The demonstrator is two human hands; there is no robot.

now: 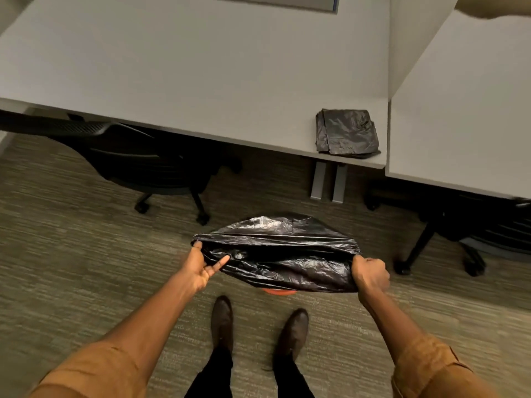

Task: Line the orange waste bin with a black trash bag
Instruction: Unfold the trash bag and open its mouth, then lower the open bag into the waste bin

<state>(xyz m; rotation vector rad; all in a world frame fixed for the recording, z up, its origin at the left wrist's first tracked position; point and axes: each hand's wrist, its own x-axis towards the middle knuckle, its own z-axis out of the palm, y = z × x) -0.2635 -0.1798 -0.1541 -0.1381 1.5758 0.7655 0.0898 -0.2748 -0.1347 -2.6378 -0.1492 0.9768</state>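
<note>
Readable text: none anywhere in the view.
Glossy black plastic trash bag (275, 254): no print, label or brand visible.
Folded stack of dark plastic bags (346, 132) on the pale grey worktop (201, 81): bare, no lettering.
Grey flat panel (275, 1) at the top edge: unmarked.

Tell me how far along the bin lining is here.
Done: one bag is unfolded and opened. In hand: left hand and right hand stretch its mouth wide above the bin, only an orange sliver showing. Left: lower it in and fold the edge over the rim. Spare bags sit on the desk.
</note>
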